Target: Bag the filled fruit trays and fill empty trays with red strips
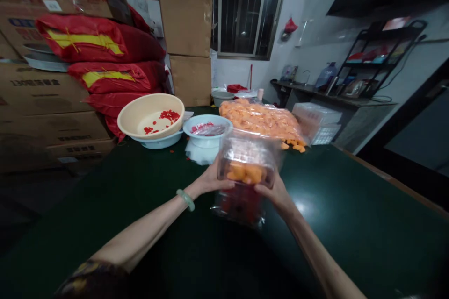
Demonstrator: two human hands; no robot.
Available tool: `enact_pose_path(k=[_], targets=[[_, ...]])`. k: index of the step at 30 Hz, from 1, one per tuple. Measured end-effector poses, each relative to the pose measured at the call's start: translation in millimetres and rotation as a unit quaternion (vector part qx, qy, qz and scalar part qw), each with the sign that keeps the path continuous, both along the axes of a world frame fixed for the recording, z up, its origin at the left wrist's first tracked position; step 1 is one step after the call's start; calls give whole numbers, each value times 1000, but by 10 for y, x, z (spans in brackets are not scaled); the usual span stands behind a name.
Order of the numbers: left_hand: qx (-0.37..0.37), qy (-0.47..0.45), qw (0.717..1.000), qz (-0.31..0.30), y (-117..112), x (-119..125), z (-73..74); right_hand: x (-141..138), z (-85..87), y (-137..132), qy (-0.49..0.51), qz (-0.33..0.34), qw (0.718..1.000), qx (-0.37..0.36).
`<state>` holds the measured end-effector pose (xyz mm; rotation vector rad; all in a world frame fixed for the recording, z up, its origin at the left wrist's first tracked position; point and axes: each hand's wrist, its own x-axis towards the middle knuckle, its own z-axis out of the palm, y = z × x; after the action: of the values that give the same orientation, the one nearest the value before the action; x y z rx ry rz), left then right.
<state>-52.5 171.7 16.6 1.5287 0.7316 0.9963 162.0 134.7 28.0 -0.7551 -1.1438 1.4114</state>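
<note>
Both of my hands grip a clear plastic box (pixel 245 154) from its two sides, held over the green table. Orange pieces (pixel 245 172) show inside its lower part. My left hand (pixel 213 177), with a pale green bangle on the wrist, is closed on the left side, thumb along the near edge. My right hand (pixel 275 191) is closed on the right side in the same way. Below the box is a clear bag or wrap with something dark red (pixel 242 203) in it; motion blur hides whether it is joined to the box.
Behind the box lies a large clear bag of orange pieces (pixel 259 117), some spilled at its corner. To the left stand a cream basin (pixel 135 114) with red bits and a light blue basin (pixel 207 138). Red sacks (pixel 115 51) and cartons (pixel 52 88) are stacked beside the table (pixel 333 224).
</note>
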Motion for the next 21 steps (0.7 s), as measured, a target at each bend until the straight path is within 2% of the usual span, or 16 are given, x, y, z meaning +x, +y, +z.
enact_pose_path(k=[3,7,11,16,19,21], targets=[[52,-13,998,21,28,89,81,-20,87,129,-7,-6,1000,11],[41,-54,997,25,43,211,153,29,154,226,-11,-28,999,39],[60,-43,997,29,46,260,192,187,190,218,4,-5,999,49],[84,26,996,16,-10,291,112,312,74,172,-15,24,999,23],[73,58,995,43,-78,362,65,293,25,163,-8,-12,1000,25],[58,65,995,57,-123,451,101,310,70,151,-8,-32,999,30]])
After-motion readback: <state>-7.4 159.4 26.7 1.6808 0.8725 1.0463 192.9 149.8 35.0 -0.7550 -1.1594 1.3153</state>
